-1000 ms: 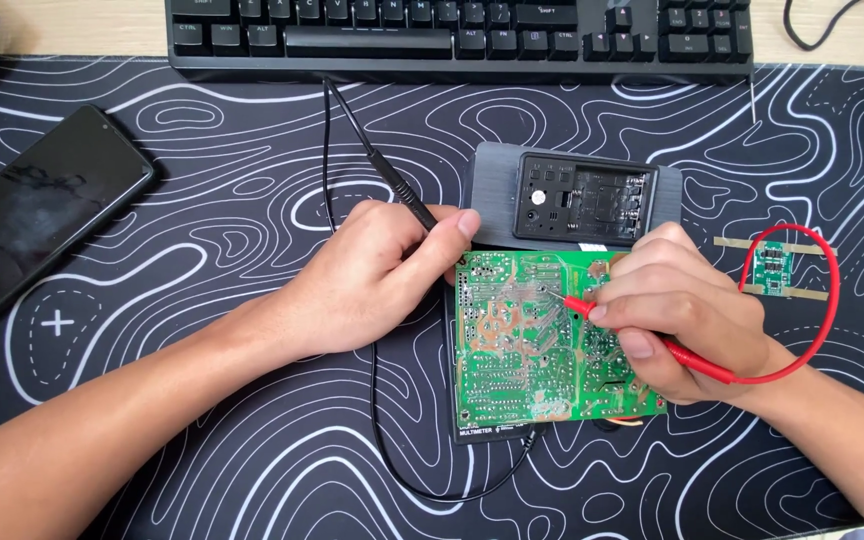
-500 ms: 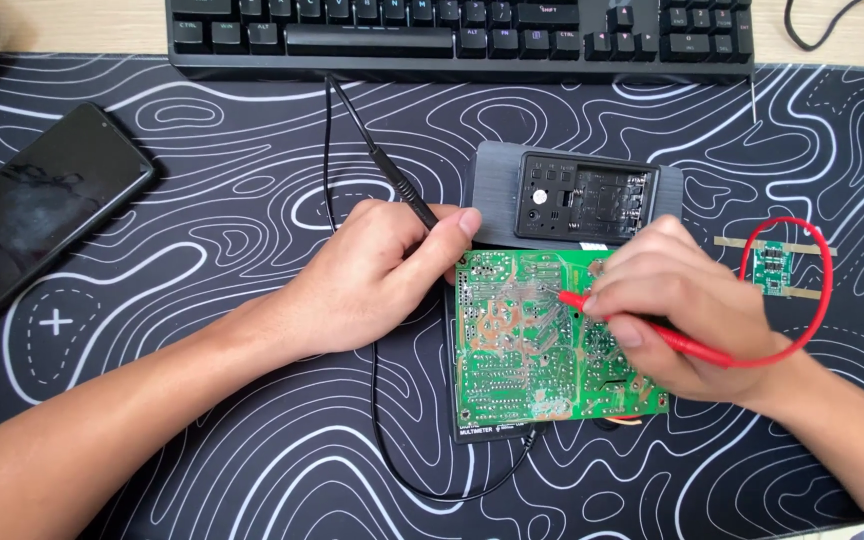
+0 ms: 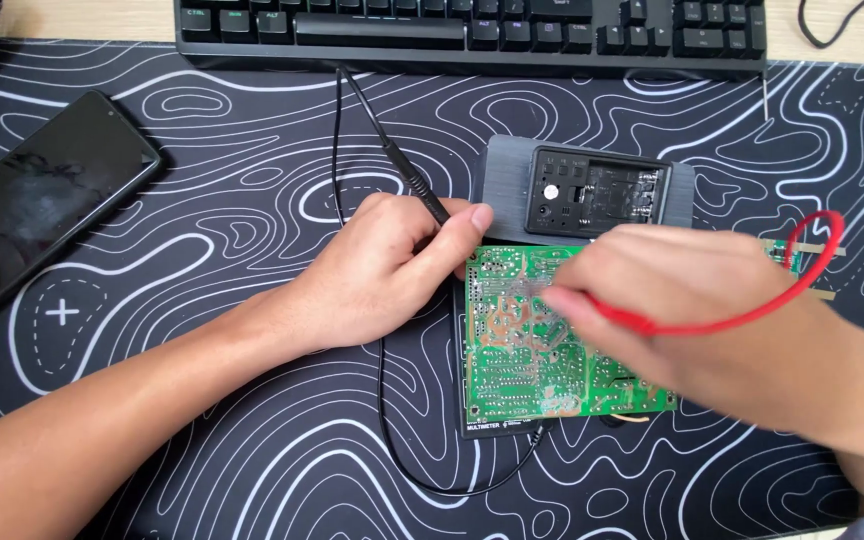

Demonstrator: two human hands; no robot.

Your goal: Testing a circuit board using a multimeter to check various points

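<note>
A green circuit board (image 3: 527,345) lies solder side up on a dark flat device at the mat's middle. My left hand (image 3: 387,270) grips a black test probe (image 3: 414,182), whose tip is hidden at the board's top left edge. My right hand (image 3: 682,300), blurred, covers the board's right part and holds a red test probe (image 3: 617,315) with its tip over the board's upper middle. The red lead (image 3: 792,290) loops out to the right.
A grey tray with a black holder (image 3: 592,192) sits just behind the board. A black keyboard (image 3: 472,30) runs along the far edge. A dark phone (image 3: 42,200) lies at the left. The black lead (image 3: 392,440) curls toward the near side.
My right hand has slid left across the board with the red probe, and now hides the small green board at the right. My left hand has stayed put.
</note>
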